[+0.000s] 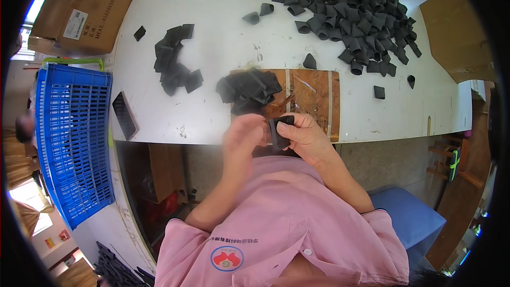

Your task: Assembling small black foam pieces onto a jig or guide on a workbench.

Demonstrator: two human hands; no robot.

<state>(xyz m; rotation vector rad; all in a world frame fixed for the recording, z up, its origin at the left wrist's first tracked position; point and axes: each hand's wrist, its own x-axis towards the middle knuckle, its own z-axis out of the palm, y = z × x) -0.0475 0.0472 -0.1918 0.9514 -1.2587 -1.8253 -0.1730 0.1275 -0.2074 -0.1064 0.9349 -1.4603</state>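
My right hand [309,137] pinches a small black fabric sleeve [280,137] at the table's front edge, thumb on top. My left hand [245,134], smeared by motion, is close to the sleeve's left side; whether its fingers touch or grip it cannot be made out. Just beyond both hands, a loose heap of flat black pieces [249,89] covers the left part of a worn brown board [313,101]. A thin pointed tool [287,101] seems to lie on that board beside the heap.
A big pile of black sleeves [340,13] fills the far right of the white table [212,122]. Flat black pieces [172,61] lie farther left, near a phone [124,116]. A blue crate [74,138] and a cardboard box [79,10] stand at left; a blue stool [409,218] is right.
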